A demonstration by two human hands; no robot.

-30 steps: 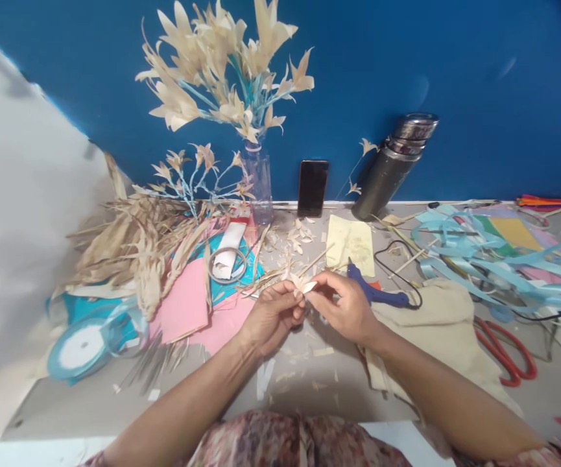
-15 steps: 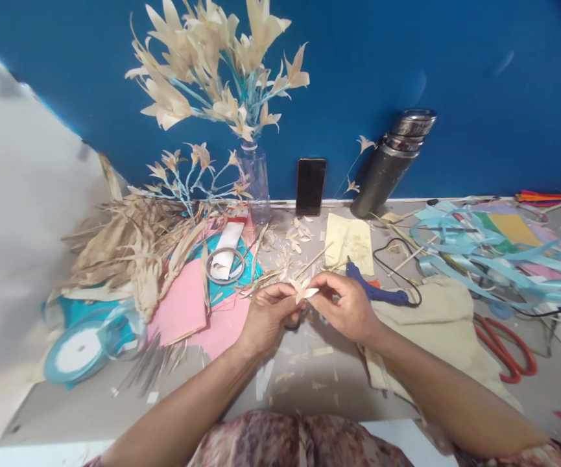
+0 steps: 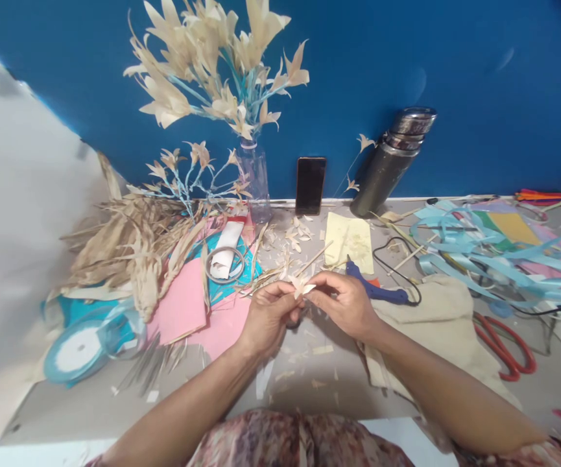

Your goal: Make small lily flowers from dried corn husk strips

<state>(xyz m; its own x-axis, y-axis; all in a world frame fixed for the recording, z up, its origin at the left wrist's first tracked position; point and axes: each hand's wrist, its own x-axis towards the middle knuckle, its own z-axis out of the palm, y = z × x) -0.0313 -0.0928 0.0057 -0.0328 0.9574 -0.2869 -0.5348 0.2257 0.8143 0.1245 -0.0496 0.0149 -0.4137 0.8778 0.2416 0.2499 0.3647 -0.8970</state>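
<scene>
Between my two hands is a small cream husk flower [image 3: 301,285] with pointed petals. My left hand [image 3: 271,312] is closed on its base, thumb and fingers pinched together. The fingertips of my right hand [image 3: 343,301] pinch a petal on the flower's right side. Just right of that hand lies a blue glue gun [image 3: 382,292], its nozzle toward a pale yellow paper sheet [image 3: 349,243]. Cut husk scraps [image 3: 297,233] are scattered on the table beyond my hands. The flower's underside is hidden by my fingers.
Dried husks [image 3: 119,253], pink sheets [image 3: 180,301] and a ribbon spool [image 3: 76,350] lie left. Behind stand a plastic bottle [image 3: 255,181] of husk flowers, a phone [image 3: 310,186] and a leaning flask [image 3: 392,165]. Red-handled scissors [image 3: 504,347], a cloth [image 3: 430,311] and blue ribbon [image 3: 455,253] lie right.
The flower has turned slightly between my fingers, and my right fingertips have shifted a little on its right-hand petal. Everything on the table stays where it was.
</scene>
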